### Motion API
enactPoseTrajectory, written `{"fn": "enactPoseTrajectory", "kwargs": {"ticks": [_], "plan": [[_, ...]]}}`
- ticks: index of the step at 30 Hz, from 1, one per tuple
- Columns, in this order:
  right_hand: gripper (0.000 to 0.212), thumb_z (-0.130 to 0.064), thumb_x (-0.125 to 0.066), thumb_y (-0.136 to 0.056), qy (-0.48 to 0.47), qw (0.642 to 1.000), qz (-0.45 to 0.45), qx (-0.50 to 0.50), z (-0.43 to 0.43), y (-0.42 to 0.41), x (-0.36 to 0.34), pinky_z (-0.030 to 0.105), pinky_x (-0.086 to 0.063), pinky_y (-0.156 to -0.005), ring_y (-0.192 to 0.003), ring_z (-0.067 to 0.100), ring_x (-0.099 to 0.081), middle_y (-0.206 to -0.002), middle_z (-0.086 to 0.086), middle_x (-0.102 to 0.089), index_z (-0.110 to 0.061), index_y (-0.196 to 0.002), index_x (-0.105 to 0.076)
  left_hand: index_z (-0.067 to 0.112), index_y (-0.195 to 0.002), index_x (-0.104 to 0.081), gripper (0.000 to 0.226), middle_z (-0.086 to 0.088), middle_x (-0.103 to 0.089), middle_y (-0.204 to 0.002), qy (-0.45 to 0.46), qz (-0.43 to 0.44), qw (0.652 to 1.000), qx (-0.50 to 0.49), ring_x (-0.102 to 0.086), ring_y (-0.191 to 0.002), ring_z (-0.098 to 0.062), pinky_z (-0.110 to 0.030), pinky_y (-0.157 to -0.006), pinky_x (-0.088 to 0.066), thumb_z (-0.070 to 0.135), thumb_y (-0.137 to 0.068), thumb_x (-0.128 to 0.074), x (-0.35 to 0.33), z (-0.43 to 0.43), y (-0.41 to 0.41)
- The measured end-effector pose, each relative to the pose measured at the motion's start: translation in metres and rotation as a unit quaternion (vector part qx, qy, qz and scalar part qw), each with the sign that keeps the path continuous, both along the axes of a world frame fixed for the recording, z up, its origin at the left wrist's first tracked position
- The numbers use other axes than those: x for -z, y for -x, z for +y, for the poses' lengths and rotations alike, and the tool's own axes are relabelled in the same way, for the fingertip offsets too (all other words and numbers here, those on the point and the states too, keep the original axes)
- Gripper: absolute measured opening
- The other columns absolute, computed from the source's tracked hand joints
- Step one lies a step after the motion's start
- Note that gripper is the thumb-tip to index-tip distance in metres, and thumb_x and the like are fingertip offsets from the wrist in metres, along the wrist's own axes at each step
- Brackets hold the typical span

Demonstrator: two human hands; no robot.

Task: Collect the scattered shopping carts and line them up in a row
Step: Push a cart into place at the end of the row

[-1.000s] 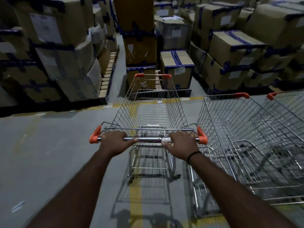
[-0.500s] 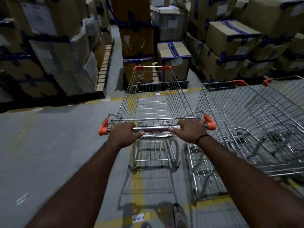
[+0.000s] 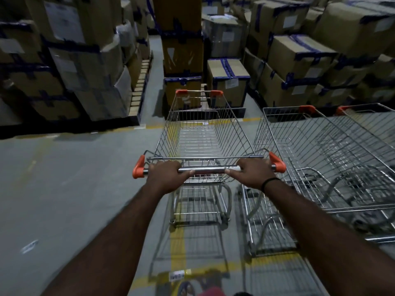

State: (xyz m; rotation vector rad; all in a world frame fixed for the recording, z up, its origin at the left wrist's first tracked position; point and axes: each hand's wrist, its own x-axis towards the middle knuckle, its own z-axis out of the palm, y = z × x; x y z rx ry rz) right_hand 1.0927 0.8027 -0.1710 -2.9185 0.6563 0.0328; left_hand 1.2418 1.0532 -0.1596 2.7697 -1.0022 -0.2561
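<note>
A wire shopping cart (image 3: 201,133) with orange corner caps stands straight ahead of me on the grey floor. My left hand (image 3: 166,176) grips the left part of its metal handle bar (image 3: 207,169). My right hand (image 3: 254,174), a black band on the wrist, grips the bar's right part. Close beside it on the right stands a second cart (image 3: 303,150), facing the same way. A third cart (image 3: 369,124) stands further right, partly cut off by the frame edge.
Stacks of taped cardboard boxes (image 3: 295,60) on pallets wall off the far side, another box stack (image 3: 74,60) at the left. A narrow aisle (image 3: 155,67) runs between them. Yellow floor lines (image 3: 178,242) run under the cart. Open grey floor (image 3: 64,189) lies to the left.
The cart has rolled forward alongside the second cart, my arms stretching further out. Both hands keep hold of the handle bar.
</note>
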Motion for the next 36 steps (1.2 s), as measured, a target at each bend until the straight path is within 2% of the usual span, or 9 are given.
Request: {"fn": "enactPoseTrajectory", "kwargs": {"ticks": [5,8,16,22,25,28,31,33,36], "plan": [[0.058,-0.084,-0.033,-0.086,-0.015,1.000,-0.006,-0.022,0.012,0.016,-0.003,0.054,-0.033,-0.104,-0.077,0.015,-0.056,-0.072,-0.012,-0.055,-0.030,-0.071,-0.047,0.029,-0.097,-0.063,0.062,-0.002,-0.069,-0.108,-0.017,-0.028,0.998,-0.046,-0.060,-0.111,-0.028,-0.061,-0.107,-0.032,0.082,-0.087,-0.033,-0.001,0.014,0.030],[0.058,-0.083,-0.034,-0.087,-0.005,0.999,-0.009,-0.042,0.018,0.025,-0.006,0.051,-0.035,-0.101,-0.081,0.019,-0.059,-0.074,-0.009,-0.057,-0.030,-0.069,-0.046,0.028,-0.115,-0.064,0.075,-0.006,-0.060,-0.130,-0.059,-0.047,0.993,-0.095,-0.048,-0.129,-0.031,-0.069,-0.112,-0.017,0.085,-0.085,-0.027,0.001,0.018,0.050],[0.063,-0.083,-0.031,-0.088,0.010,0.998,-0.001,-0.059,0.024,0.059,0.000,0.052,-0.032,-0.100,-0.078,0.020,-0.059,-0.077,-0.005,-0.062,-0.027,-0.084,-0.060,0.030,-0.136,-0.053,0.079,-0.013,-0.040,-0.154,-0.089,0.033,0.989,-0.114,-0.025,-0.148,-0.038,-0.074,-0.113,0.005,0.085,-0.087,-0.026,0.000,0.029,0.089],[0.064,-0.085,-0.030,-0.086,0.008,0.999,0.011,-0.048,0.046,0.082,-0.003,0.049,-0.034,-0.097,-0.079,0.018,-0.059,-0.077,-0.007,-0.062,-0.028,-0.087,-0.061,0.029,-0.130,-0.055,0.074,-0.012,-0.045,-0.150,-0.091,0.036,0.991,-0.093,-0.030,-0.145,-0.040,-0.072,-0.112,0.001,0.084,-0.087,-0.029,-0.003,0.052,0.110],[0.064,-0.085,-0.031,-0.086,0.009,0.999,0.005,-0.040,0.059,0.095,-0.002,0.047,-0.035,-0.097,-0.078,0.018,-0.060,-0.075,-0.006,-0.062,-0.028,-0.083,-0.059,0.029,-0.115,-0.060,0.069,-0.009,-0.058,-0.135,-0.089,0.043,0.993,-0.067,-0.043,-0.135,-0.039,-0.071,-0.111,-0.011,0.084,-0.086,-0.032,-0.004,0.065,0.112],[0.062,-0.084,-0.032,-0.086,0.010,0.999,-0.004,-0.037,0.072,0.109,-0.001,0.049,-0.035,-0.099,-0.077,0.017,-0.059,-0.075,-0.006,-0.062,-0.028,-0.079,-0.055,0.031,-0.099,-0.058,0.082,-0.007,-0.064,-0.125,-0.074,0.063,0.995,-0.036,-0.053,-0.123,-0.035,-0.066,-0.111,-0.024,0.098,-0.071,-0.020,-0.002,0.079,0.114],[0.065,-0.088,-0.029,-0.082,-0.001,0.999,-0.007,-0.031,0.078,0.122,-0.002,0.051,-0.034,-0.103,-0.076,0.016,-0.059,-0.076,-0.006,-0.062,-0.028,-0.075,-0.052,0.026,-0.119,-0.060,0.090,-0.008,-0.064,-0.127,-0.083,0.048,0.995,-0.019,-0.053,-0.125,-0.036,-0.067,-0.110,-0.025,0.093,-0.075,-0.018,0.002,0.086,0.122],[0.070,-0.091,-0.023,-0.076,-0.009,1.000,-0.016,-0.026,0.081,0.130,-0.001,0.051,-0.034,-0.103,-0.076,0.015,-0.059,-0.076,-0.006,-0.063,-0.028,-0.075,-0.053,0.024,-0.119,-0.060,0.100,-0.010,-0.065,-0.123,-0.070,0.049,0.996,-0.009,-0.056,-0.121,-0.037,-0.068,-0.108,-0.029,0.095,-0.068,-0.011,0.006,0.089,0.129],[0.071,-0.091,-0.023,-0.075,-0.017,0.999,-0.023,-0.023,0.085,0.140,0.001,0.052,-0.034,-0.104,-0.074,0.015,-0.059,-0.075,-0.006,-0.063,-0.027,-0.075,-0.053,0.023,-0.117,-0.059,0.086,-0.010,-0.064,-0.124,-0.068,0.047,0.997,0.001,-0.053,-0.124,-0.038,-0.069,-0.109,-0.027,0.089,-0.079,-0.019,0.005,0.095,0.141]]}}
